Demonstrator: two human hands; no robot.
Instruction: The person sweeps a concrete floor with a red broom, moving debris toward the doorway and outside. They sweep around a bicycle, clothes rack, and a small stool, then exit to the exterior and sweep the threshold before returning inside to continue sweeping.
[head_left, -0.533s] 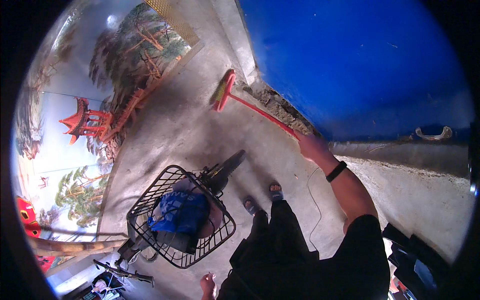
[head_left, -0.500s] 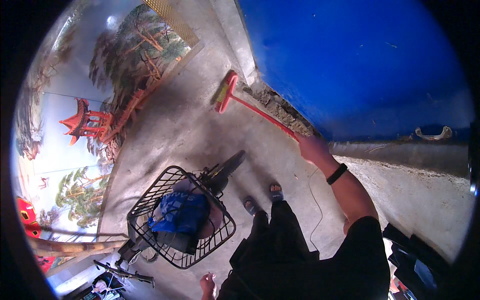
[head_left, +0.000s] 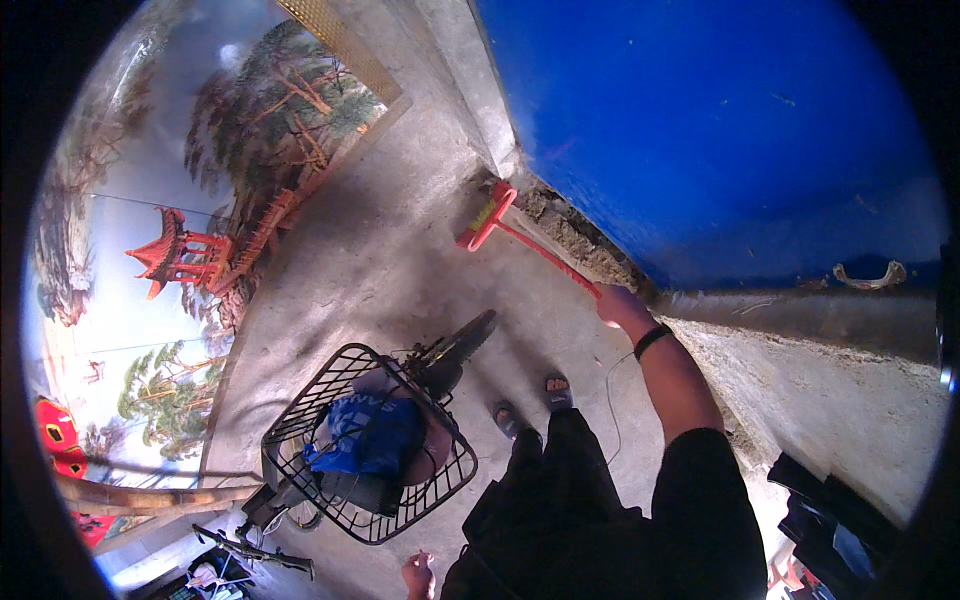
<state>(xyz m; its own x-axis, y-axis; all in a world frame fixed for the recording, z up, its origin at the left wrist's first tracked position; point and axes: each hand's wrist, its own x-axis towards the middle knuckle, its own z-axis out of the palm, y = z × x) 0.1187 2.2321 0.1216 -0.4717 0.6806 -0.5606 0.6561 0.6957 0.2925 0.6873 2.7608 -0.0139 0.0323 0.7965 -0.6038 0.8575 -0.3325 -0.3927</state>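
Note:
My right hand (head_left: 622, 308) is closed round the red handle of a broom (head_left: 548, 256), with a black band on that wrist. The broom's red head has yellow-green bristles and rests on the concrete floor by the crumbled foot of the blue panel. Low in the view, my left hand (head_left: 418, 576) hangs beside my dark clothing, its fingers curled together. Whatever those fingers hold, if anything, is too small to make out. The black wire bicycle basket (head_left: 462, 470) is the nearest thing to that hand.
A blue bag (head_left: 365, 435) lies in the basket, with the bicycle's front wheel (head_left: 462, 340) beyond it. Along the left stands a landscape mural (head_left: 150, 330). The blue panel (head_left: 720, 130) and a rough ledge (head_left: 850, 390) border the right. A thin cord (head_left: 610, 405) trails near my sandals.
The broom head has moved right and nearer to me, toward the base of the blue panel. My right arm has drawn back slightly with the handle still gripped.

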